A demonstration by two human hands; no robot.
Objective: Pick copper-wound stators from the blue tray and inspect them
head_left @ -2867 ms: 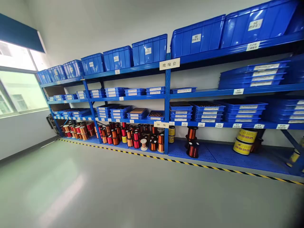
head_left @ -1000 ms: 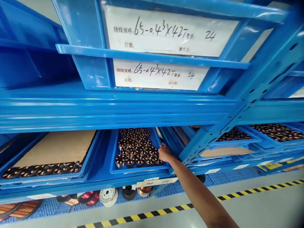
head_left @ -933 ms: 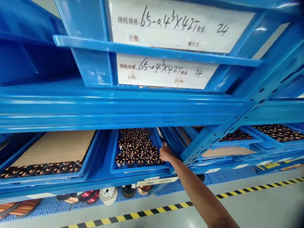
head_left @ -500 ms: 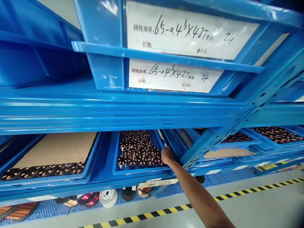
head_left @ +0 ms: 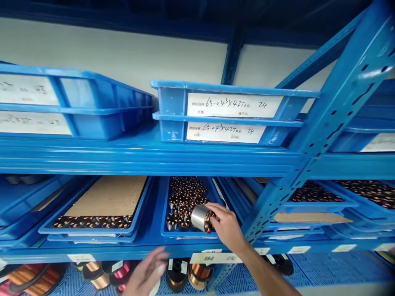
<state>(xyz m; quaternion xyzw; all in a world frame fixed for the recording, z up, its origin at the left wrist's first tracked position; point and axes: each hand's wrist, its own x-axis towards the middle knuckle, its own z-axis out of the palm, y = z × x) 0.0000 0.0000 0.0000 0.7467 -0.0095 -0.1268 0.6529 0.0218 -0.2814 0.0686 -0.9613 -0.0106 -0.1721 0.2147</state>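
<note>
A: What takes up most of the view?
B: A blue steel rack (head_left: pixel 138 160). Its upper shelf bears 2 stacked blue plastic trays (head_left: pixel 173 100); the shelf below holds a shallow blue plastic tray (head_left: pixel 169 234) near the upright.
A: And the hands?
B: The right hand (head_left: pixel 228 228) is partly closed, gripping a silver metal cylinder with copper windings (head_left: pixel 199 218) at its end. It's tilted over the front right of the shallow tray, above rows of copper-wound cores (head_left: pixel 185 197). The left hand (head_left: pixel 148 271), blurred, hovers before the shelf edge, fingers loosely parted, nothing visible in it.
A: Different from before?
B: 0.5 s ago the right hand was at the tray's right side, no cylinder showing, and the left was out of view.
A: Any writing?
B: 2 white paper labels (head_left: pixel 234 106) on the stacked trays, both handwritten "65-0.4³X42T" and "24", alongside printed Chinese.
</note>
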